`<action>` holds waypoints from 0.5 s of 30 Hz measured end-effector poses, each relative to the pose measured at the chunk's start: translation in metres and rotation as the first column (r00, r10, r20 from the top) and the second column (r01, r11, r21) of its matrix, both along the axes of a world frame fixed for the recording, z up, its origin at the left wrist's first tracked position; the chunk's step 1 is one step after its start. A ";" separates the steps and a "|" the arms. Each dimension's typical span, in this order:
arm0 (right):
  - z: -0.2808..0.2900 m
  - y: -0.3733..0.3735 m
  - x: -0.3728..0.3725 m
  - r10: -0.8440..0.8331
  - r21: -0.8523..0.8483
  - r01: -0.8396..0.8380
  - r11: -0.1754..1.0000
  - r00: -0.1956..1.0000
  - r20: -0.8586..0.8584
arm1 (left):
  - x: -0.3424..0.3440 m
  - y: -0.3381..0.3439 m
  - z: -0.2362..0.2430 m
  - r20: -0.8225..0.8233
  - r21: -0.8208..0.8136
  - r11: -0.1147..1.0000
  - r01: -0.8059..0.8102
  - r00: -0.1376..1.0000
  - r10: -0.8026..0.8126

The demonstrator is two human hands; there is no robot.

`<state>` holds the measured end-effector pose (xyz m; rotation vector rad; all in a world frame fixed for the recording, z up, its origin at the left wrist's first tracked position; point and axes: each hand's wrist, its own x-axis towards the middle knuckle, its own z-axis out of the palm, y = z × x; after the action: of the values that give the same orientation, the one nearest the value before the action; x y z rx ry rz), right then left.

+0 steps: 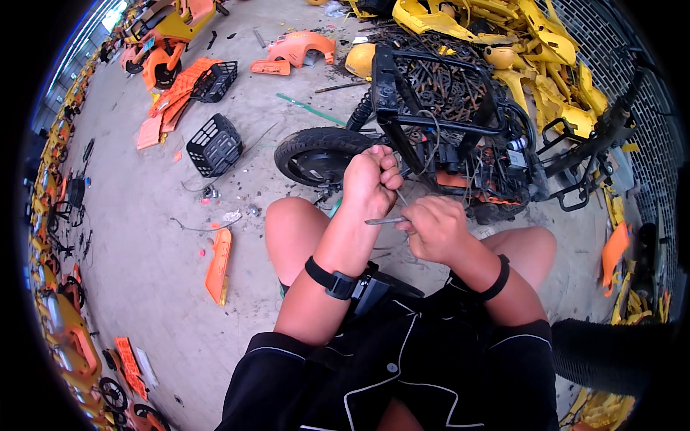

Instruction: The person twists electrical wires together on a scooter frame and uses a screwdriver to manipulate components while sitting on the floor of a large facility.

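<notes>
My left hand is closed in a fist beside the scooter's wheel, its knuckles turned away. What it holds, if anything, is hidden behind the fingers. Close on its right, my right hand grips a thin metal rod whose narrow end sticks out to the left, under my left wrist. A second slim grey piece shows between the two hands; whose grip it is in, I cannot tell. Just beyond them lies a stripped black scooter frame with bare wires and a black-tyred wheel.
Rusty metal parts fill the frame's top. Yellow body panels are heaped at the far right. On the concrete floor are a black basket, an orange panel and a green strip. A ribbed black tube is at my right.
</notes>
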<state>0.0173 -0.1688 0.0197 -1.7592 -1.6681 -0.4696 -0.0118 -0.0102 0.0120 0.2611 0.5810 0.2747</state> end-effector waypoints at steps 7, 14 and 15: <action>0.012 0.001 -0.014 0.064 0.078 -0.063 0.995 0.998 -0.012 | -0.005 0.023 0.017 -0.074 0.050 0.994 -0.100 0.992 0.104; 0.031 -0.014 -0.026 0.138 0.079 -0.137 0.987 0.990 0.000 | -0.009 0.075 0.014 -0.050 0.100 0.971 -0.218 0.973 0.224; 0.034 -0.018 -0.029 0.149 0.063 -0.149 0.987 0.989 0.003 | -0.012 0.078 0.019 -0.060 0.136 0.963 -0.234 0.968 0.244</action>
<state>-0.0114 -0.1869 0.0539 -1.5754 -1.7497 -0.4468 -0.0241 0.0675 0.0311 0.3268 0.6728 0.5393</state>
